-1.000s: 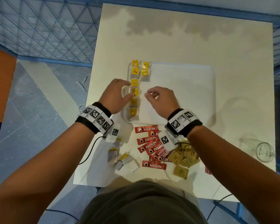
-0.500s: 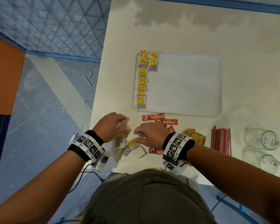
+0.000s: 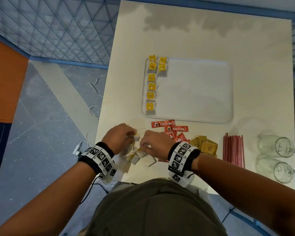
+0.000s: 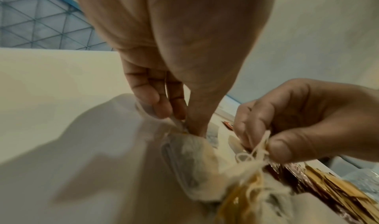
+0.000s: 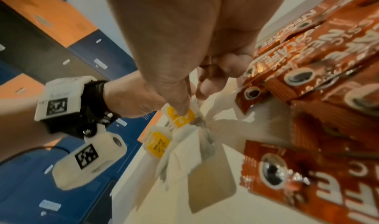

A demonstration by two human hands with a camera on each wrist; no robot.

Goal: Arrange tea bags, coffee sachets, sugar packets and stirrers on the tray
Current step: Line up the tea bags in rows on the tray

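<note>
Eight tea bags lay on the tray. Coffee sachets, sugar packets and stirrers remained on the desk. Left hand pinched a loose tea bag; right hand pinched a tangled string

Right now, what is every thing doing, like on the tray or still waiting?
Tray: flat, mostly bare.
Tea bags on tray: lined up along its left edge.
Loose tea bags: tangled on table.
Left hand: pinching a tea bag.
Right hand: pinching a string.
Coffee sachets: piled off tray.
Sugar packets: heaped off tray.
Stirrers: bundled off tray.
Glasses: lying sideways.
</note>
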